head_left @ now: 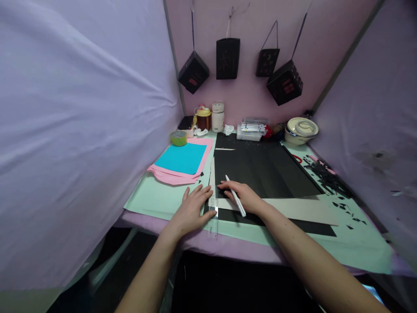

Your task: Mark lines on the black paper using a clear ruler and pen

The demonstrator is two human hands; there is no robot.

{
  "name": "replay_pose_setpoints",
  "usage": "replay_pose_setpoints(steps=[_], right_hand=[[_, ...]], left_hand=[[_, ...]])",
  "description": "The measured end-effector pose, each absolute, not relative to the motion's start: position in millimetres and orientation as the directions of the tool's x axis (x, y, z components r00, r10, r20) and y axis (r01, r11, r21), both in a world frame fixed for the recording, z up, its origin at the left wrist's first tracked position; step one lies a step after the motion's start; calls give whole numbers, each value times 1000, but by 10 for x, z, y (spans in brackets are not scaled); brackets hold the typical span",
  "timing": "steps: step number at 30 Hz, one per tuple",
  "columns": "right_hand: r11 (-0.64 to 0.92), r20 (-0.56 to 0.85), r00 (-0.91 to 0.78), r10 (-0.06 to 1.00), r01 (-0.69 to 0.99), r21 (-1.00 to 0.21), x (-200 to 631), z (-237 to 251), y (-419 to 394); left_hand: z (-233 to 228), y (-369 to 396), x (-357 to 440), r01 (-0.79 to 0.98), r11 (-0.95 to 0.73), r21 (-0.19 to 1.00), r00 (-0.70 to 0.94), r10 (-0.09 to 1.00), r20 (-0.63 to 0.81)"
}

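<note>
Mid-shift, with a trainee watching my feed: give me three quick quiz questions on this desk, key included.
1. Which hand holds the white pen?
2. True or false: the blue sheet lies on top of the pink paper.
3. How many black items hang above the desk?
A) two
B) four
C) six

Key:
1. The right hand.
2. True.
3. B.

The one camera here is worn on the head, close to the near side of the worktop (163, 199) and looking forward and down on it from above. Its sight runs out along both forearms (151, 267) to the left hand (193, 209) and right hand (245, 195), near mid-view, then across to the far pink wall (250, 93), with pale cloth (84, 113) flanking left and right.
</note>
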State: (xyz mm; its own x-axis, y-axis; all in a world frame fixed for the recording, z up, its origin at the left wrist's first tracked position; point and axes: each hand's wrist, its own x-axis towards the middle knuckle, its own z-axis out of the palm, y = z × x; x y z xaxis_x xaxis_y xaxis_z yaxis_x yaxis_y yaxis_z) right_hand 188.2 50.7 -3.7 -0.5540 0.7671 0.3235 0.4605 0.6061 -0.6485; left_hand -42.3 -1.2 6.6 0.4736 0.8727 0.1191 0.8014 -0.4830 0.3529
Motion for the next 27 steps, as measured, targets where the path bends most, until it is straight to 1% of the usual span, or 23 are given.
replay_pose_setpoints(steps=[11,27], right_hand=[[606,315,-558,768,474,-639,1890,-32,504],[602,318,-556,768,458,-654,1892,-47,508]], left_hand=[[62,-12,-437,795,-489,359,477,870,126],[58,-13,-428,800,-481,357,473,873,116]])
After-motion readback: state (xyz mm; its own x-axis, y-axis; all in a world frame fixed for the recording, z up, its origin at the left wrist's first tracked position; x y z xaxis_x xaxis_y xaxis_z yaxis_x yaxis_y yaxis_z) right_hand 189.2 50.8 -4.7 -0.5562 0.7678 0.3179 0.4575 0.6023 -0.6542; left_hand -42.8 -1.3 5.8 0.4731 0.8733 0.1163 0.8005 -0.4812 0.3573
